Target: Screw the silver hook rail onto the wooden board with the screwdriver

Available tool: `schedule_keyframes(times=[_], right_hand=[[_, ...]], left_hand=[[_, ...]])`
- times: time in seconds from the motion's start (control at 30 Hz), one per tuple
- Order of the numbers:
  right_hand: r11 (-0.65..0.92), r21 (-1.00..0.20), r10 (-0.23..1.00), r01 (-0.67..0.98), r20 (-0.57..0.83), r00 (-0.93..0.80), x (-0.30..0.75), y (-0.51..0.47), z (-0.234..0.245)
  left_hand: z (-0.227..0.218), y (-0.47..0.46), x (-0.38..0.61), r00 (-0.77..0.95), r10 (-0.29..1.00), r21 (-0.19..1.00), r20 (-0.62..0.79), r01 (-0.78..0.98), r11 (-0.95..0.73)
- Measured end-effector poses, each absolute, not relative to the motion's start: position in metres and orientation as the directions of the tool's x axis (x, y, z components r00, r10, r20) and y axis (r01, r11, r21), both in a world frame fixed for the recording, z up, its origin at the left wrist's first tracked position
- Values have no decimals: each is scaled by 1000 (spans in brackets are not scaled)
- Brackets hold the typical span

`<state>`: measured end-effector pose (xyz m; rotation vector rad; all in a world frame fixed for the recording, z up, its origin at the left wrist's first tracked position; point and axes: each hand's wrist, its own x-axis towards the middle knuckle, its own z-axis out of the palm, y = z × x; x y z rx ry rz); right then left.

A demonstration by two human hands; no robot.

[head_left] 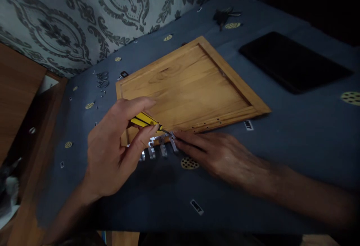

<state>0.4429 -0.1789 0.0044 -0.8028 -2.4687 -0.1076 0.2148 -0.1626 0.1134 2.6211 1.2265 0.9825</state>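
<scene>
1 yellow screwdriver (149, 122), gripped in the left hand (109, 148), points toward 4 o'clock at the right end of the hook rack (162, 141), at 7 o'clock on the wooden board (182, 88), where the nearer right hand (225, 156) touches from 3 o'clock, its hold unclear.

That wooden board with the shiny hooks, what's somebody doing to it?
A person's left hand holds a yellow screwdriver, its tip at the metal hook rail on the near edge of the wooden board. The right hand has its fingers at the rail's right end. Loose hooks lie on the blue tablecloth.
</scene>
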Motion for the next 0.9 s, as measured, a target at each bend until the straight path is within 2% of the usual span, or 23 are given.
schedule_keyframes(times=[0.07, 0.17, 0.3, 0.57, 0.73, 0.9], right_hand=[[826, -97, 516, 555, 526, -676, 443, -178, 5], [832, -113, 510, 543, 539, -670, 443, -178, 6], [824, -104, 522, 557, 524, -673, 443, -178, 8], [825, -108, 517, 554, 538, -666, 442, -176, 8], [820, -112, 534, 561, 501, -681, 442, -177, 8], [826, -115, 524, 552, 519, -676, 442, -177, 10]], left_hand=[[113, -165, 216, 414, 741, 405, 529, 644, -649], [112, -167, 219, 320, 741, 539, 590, 527, -657], [111, -166, 219, 265, 743, 593, 615, 465, -657], [112, -165, 213, 360, 756, 448, 546, 637, -627], [110, -162, 212, 367, 727, 416, 581, 634, -652], [110, -163, 213, 366, 755, 422, 544, 658, -623]])
